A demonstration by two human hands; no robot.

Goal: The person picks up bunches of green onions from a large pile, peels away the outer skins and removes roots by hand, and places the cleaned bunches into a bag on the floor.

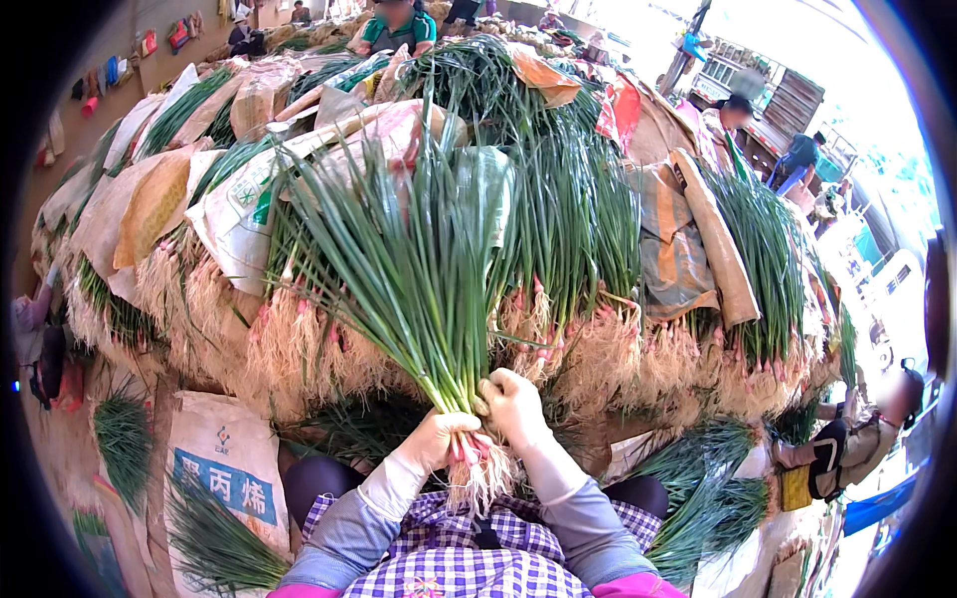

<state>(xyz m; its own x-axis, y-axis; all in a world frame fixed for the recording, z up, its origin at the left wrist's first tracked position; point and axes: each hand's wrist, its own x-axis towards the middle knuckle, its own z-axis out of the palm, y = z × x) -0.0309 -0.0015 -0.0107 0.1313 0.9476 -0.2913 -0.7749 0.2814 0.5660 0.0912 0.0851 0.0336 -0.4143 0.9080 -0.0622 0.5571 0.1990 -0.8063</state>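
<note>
In front of my lap I hold a bunch of spring onions (429, 289) upright, its long green leaves fanned up and to the left. My left hand (435, 440), in a pale glove, is closed round the lower stems. Just above it on the right, my right hand (512, 407), also gloved, has its fingers closed against the same stems. Pinkish bulb ends and whitish roots (480, 473) hang below my hands.
A large heap of spring onions (588, 239), roots facing me, rises ahead with sacks (234, 214) over parts. Loose leaves (214, 533) lie at left by a printed white sack (214, 424); more bunches (703, 498) lie at right. A person (867, 444) sits far right; others are behind the heap.
</note>
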